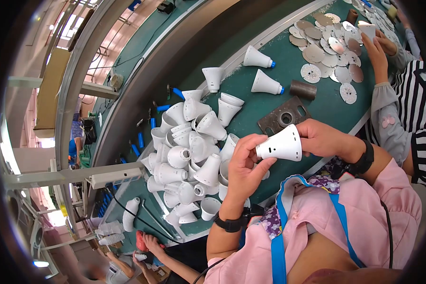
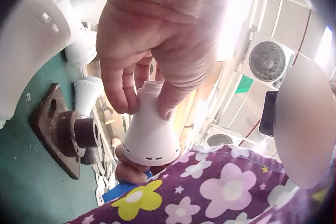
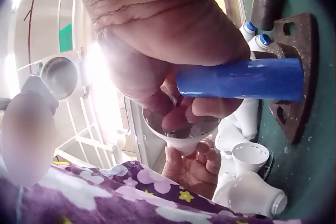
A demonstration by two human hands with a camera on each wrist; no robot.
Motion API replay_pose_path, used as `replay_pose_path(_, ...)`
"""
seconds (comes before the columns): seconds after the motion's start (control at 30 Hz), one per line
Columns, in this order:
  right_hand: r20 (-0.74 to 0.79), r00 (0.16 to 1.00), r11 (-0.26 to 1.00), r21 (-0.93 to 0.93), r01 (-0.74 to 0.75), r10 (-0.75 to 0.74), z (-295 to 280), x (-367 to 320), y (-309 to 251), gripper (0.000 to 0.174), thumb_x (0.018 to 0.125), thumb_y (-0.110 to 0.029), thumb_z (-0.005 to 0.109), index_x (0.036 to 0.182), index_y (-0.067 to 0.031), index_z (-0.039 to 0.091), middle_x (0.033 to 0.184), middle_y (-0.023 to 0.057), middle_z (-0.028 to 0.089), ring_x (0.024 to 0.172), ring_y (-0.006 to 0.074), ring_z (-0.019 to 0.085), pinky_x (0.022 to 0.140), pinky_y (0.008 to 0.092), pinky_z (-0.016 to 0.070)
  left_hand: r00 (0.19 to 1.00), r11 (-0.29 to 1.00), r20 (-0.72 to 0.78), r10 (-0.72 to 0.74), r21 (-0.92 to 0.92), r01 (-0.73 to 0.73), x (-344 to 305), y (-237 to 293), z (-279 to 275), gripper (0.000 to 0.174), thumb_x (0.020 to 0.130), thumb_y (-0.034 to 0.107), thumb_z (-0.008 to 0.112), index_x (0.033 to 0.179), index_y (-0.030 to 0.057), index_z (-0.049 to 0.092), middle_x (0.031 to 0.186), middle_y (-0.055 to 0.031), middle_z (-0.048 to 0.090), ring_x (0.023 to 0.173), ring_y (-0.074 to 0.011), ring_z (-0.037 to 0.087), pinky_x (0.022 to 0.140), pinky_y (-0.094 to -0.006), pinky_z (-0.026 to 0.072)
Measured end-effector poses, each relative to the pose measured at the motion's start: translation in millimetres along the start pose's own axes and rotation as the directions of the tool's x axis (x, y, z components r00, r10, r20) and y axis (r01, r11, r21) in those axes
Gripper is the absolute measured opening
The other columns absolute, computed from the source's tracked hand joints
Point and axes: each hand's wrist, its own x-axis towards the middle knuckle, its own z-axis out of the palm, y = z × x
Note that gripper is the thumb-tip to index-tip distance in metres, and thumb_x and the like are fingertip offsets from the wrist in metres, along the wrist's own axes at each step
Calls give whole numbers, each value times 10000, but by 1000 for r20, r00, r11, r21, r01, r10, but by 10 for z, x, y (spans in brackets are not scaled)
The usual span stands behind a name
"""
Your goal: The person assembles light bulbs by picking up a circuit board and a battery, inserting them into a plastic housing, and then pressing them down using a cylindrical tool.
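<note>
A white cone-shaped lamp housing (image 1: 283, 144) lies on its side between the hands, above the table's front edge. My left hand (image 1: 245, 168) pinches its narrow end between thumb and fingers. At the wide end is my right hand (image 1: 323, 137). In the right wrist view, curled fingers of that hand hold a blue cylindrical handle (image 3: 244, 79) across the palm, with some fingertips inside the housing's wide mouth. The handle's far end is hidden by the hand. Just beyond the housing is a rusty metal plate with a raised ring (image 1: 267, 122).
Many loose white housings (image 1: 208, 125) are heaped left of the hands. Two with blue ends (image 1: 266, 81) lie farther back. A dark metal cylinder (image 1: 302, 90) is beside the plate. Thin metal discs (image 1: 317, 52) spread toward a neighbouring person's hands (image 1: 378, 52) at right.
</note>
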Motion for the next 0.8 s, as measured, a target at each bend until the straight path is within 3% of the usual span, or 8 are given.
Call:
replay_pose_path(0.1,36,997,997,32,-74,73,-37,-14,41,249,896,-225,464,1004,-54,610,767,1,605,649,55,533,566,199,425,1000,1000,-12,19,-12,-19,0,-13,-13,462,723,-84,640,1152,5,492,1127,-69,440,1017,-162,494,804,-259,466)
replay_pose_path(0.17,67,997,982,180,-50,39,-22,-36,27,257,901,-242,467,989,-49,612,748,-3,596,636,52,523,561,197,419,1000,1000,-14,21,-8,-22,-9,-18,-23,460,723,-84,640,1150,5,493,1126,-68,440,1014,-158,495,802,-256,465)
replay_pose_path(0.4,70,993,980,168,-108,97,-15,-19,18,277,907,-262,458,989,-43,608,716,-5,574,623,52,510,558,200,415,1000,1000,-7,24,16,-24,-20,-33,-25,448,724,-86,639,1139,3,495,1121,-65,436,1003,-153,501,796,-252,467)
replay_pose_path(0.57,121,992,949,315,-13,-26,-5,-22,135,283,918,-235,423,1050,-28,563,739,13,540,632,76,494,571,207,411,1000,999,-5,23,45,-23,-3,10,-39,459,722,-87,639,1149,0,496,1110,-63,431,995,-149,504,789,-250,470)
replay_pose_path(0.67,132,991,918,396,-29,-26,11,-57,162,292,913,-206,403,1091,-20,540,768,22,537,641,84,483,577,217,408,1000,999,-4,9,33,-9,-5,33,-43,472,725,-82,639,1167,-1,495,1115,-64,424,986,-142,503,777,-243,469)
replay_pose_path(0.73,157,983,950,310,39,-92,-28,-14,172,297,906,-193,398,1098,-16,539,771,18,536,642,82,477,579,222,408,1000,1000,-8,-12,1,12,-4,45,-28,484,725,-80,638,1180,-2,492,1122,-65,419,982,-139,502,769,-238,470)
replay_pose_path(0.8,181,971,967,226,114,-156,-33,-7,164,303,898,-181,394,1104,-12,538,774,13,536,643,81,471,580,226,408,998,993,-57,22,113,-16,9,63,-1,471,749,-65,613,1197,13,492,1119,-90,408,939,-142,521,733,-226,498)
